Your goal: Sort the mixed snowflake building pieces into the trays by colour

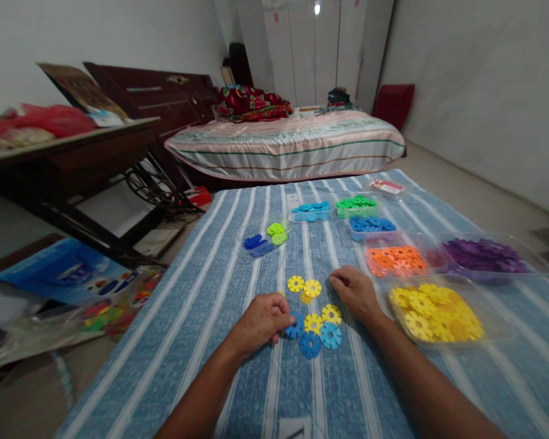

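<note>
My left hand (266, 317) pinches a blue notched plastic disc (295, 327) between thumb and fingers. That disc lies beside a yellow disc (313, 324), and whether they are joined I cannot tell. Close by are a second yellow disc (332, 314), a dark blue disc (310, 345) and a lighter blue disc (331, 335). Farther off lie two more yellow discs (296, 283) (312, 288), with another partly under them. My right hand (354, 292) rests to their right, fingers curled together; anything inside them is hidden.
Clear containers of yellow (439, 311), orange (396, 261), purple (485, 255), blue (372, 225), green (357, 204) and light blue pieces (311, 211) stand right and behind. A small tray (263, 245) holds dark blue and lime discs. A striped cloth (210, 317) covers the surface.
</note>
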The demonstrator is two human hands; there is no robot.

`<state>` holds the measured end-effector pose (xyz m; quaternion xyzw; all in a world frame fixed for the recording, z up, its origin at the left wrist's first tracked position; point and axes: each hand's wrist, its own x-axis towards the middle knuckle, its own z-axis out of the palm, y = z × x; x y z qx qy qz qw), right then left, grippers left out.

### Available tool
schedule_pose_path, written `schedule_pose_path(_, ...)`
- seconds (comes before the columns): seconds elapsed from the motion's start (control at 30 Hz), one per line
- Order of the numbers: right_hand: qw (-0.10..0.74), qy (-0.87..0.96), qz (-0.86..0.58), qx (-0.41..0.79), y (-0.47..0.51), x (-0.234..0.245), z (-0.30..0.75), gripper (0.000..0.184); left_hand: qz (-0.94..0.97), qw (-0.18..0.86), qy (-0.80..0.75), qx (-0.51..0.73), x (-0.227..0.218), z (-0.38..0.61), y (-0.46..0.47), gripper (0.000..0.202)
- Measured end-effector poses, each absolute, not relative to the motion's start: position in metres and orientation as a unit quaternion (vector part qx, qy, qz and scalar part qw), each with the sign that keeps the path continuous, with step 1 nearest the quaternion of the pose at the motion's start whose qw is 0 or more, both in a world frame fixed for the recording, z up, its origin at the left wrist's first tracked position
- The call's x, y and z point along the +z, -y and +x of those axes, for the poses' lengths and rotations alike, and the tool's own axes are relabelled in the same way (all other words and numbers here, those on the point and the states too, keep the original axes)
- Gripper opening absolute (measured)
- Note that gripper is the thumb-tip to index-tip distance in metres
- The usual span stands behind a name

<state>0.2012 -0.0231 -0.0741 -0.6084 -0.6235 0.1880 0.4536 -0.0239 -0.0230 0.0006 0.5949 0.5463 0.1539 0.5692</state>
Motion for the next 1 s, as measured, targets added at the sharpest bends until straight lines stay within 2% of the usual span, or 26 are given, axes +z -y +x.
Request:
schedule_pose_path(0.23, 0.456, 0.623, -0.608, 0.186, 0.022, -0.072, 0.200, 0.020, 0.597, 0.579, -0.530, 0.164, 0.008, 0.000, 0.007, 0.023)
schedule_pose_path(0.37, 0.462, 0.620, -0.605, 0.193, 0.021, -0.072, 0.199, 0.021, 0.596, 0.585, -0.496, 0.240, 0.027, 0.053, -0.024, 0.026)
schedule_pose_path(0.5, 0.468, 0.616, -0.604, 0.190, 0.021, -0.071, 0.199, 0.020, 0.563, 0.634, -0.406, 0.341, 0.056, 0.113, -0.054, 0.017)
schedule_pose_path(0.6, 0.462, 0.620, -0.606, 0.186, 0.021, -0.070, 0.199, 0.021, 0.574, 0.620, -0.398, 0.358, 0.061, 0.128, -0.060, 0.010)
schedule_pose_path(0.7, 0.458, 0.621, -0.609, 0.183, 0.021, -0.071, 0.200, 0.021, 0.639, 0.561, -0.434, 0.297, 0.047, 0.108, -0.052, 0.007)
schedule_pose_path(0.83, 0.452, 0.623, -0.611, 0.183, 0.021, -0.073, 0.201, 0.020, 0.755, 0.460, -0.448, 0.133, 0.024, 0.060, -0.025, 0.008)
schedule_pose_path(1.0, 0.451, 0.624, -0.613, 0.176, 0.022, -0.072, 0.202, 0.020, 0.831, 0.331, -0.446, -0.032, 0.016, 0.018, 0.019, 0.009)
